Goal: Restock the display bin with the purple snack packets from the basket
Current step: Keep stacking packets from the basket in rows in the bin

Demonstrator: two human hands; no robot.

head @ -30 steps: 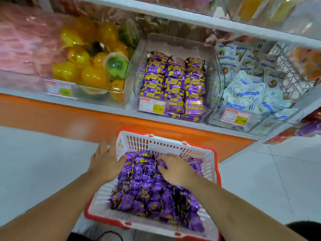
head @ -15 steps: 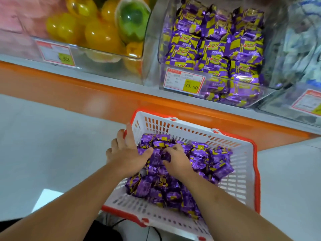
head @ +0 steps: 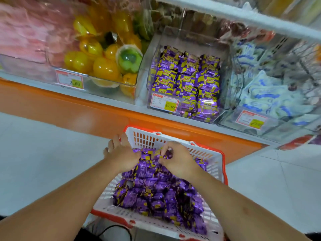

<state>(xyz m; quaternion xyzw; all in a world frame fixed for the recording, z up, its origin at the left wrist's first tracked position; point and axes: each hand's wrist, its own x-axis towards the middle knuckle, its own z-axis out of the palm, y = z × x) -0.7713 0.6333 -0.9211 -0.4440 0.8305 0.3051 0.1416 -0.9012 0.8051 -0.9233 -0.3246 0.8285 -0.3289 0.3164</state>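
Observation:
A white basket with a red rim sits low in the middle, heaped with purple snack packets. My right hand curls its fingers round a few packets at the far end of the heap. My left hand lies at the basket's far left corner, palm against the heap and fingers over the rim; its grip is hidden. Above, on the shelf, the clear display bin holds stacked rows of the same purple packets behind a price tag.
A clear bin of yellow and green jelly cups stands left of the display bin. A bin of white and blue packets stands to its right. An orange shelf edge runs below the bins, with pale floor tiles around the basket.
The view tilted back up to show the shelf. My right hand lifted to the far end of the heap and closed its fingers on packets. My left hand stayed at the basket's corner.

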